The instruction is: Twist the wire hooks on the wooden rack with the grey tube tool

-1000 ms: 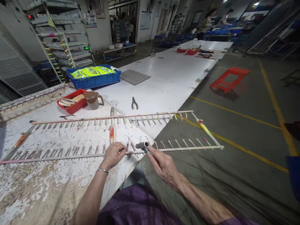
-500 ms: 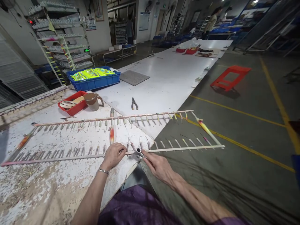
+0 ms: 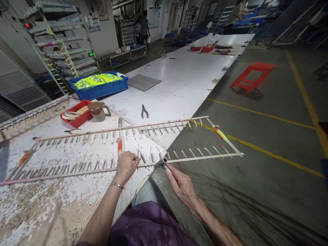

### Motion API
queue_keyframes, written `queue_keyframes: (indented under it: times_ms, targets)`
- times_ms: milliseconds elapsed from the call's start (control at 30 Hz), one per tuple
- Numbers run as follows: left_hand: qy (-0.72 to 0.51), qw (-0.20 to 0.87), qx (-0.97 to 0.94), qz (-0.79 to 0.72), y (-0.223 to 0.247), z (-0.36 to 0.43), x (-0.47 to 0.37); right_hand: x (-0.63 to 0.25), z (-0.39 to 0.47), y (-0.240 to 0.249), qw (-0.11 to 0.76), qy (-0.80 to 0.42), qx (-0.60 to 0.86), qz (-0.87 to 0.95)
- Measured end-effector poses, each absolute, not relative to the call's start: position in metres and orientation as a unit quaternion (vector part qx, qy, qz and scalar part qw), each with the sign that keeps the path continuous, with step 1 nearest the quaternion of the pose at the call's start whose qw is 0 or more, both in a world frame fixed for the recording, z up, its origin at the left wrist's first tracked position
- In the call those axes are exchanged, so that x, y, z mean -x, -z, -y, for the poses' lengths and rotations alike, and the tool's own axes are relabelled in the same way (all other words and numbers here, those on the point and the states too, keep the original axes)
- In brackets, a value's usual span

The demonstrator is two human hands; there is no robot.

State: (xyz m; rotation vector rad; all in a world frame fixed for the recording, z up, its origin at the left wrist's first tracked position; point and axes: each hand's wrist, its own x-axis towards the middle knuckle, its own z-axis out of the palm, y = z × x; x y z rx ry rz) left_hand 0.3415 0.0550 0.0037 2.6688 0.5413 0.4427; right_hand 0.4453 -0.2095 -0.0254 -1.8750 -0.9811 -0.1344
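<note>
A long wooden frame (image 3: 145, 165) lies across the table corner, its right end out over the floor. Along its rails stand small pegs with thin wire hooks. My left hand (image 3: 126, 168), with a metal bracelet at the wrist, is at the near rail, thumb and fingers pinched around a hooked peg (image 3: 138, 152). My right hand (image 3: 182, 184) grips the handle of a hammer-like tool (image 3: 162, 162) with a hollow, pipe-like metal head. The head is at the near rail, right of the left hand. Painted orange-yellow grips (image 3: 120, 145) join the rails.
Pliers (image 3: 145, 111) lie beyond the frame. A red tray (image 3: 85, 120), a brown-lidded jug (image 3: 98, 112) and a blue crate (image 3: 102, 89) of bright yellow packs stand at left. A grey mat (image 3: 144, 82) is behind. A red stool (image 3: 252, 78) is on the floor; people are far back.
My right hand has moved the tool rightward along the near rail, away from my left hand. My left hand stays at nearly the same part of the rail. The view has shifted slightly.
</note>
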Motion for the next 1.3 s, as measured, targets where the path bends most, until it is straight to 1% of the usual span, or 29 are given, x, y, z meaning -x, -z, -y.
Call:
queue_keyframes:
  times_ms: [133,233,500,667,833,933,1100,1200,1300]
  targets:
    - [-0.040,0.154,-0.943,-0.292,-0.017,-0.044,-0.361,-0.447,0.218,0.028,0.490,0.054,0.783,0.380]
    - [0.001,0.148,-0.933,-0.328,-0.025,-0.039,-0.366,-0.447,0.223,0.031,0.496,0.049,0.785,0.369]
    - [-0.097,0.175,-0.913,-0.356,-0.008,-0.035,-0.358,-0.443,0.216,0.028,0.523,0.059,0.765,0.372]
    - [-0.131,0.204,-0.903,-0.355,-0.001,-0.037,-0.360,-0.442,0.210,0.025,0.542,0.072,0.747,0.379]
    - [-0.111,0.221,-0.931,-0.269,-0.005,-0.038,-0.357,-0.442,0.212,0.025,0.524,0.049,0.757,0.387]
    - [-0.103,0.212,-0.949,-0.210,-0.006,-0.037,-0.352,-0.442,0.213,0.024,0.522,0.021,0.761,0.384]
    - [-0.119,0.210,-0.959,-0.148,0.001,-0.037,-0.346,-0.442,0.215,0.021,0.519,0.001,0.767,0.377]
    - [-0.136,0.249,-0.950,-0.131,0.005,-0.040,-0.345,-0.442,0.217,0.017,0.522,-0.007,0.772,0.363]
    - [-0.152,0.313,-0.923,-0.163,0.006,-0.043,-0.345,-0.443,0.218,0.014,0.524,-0.019,0.773,0.357]
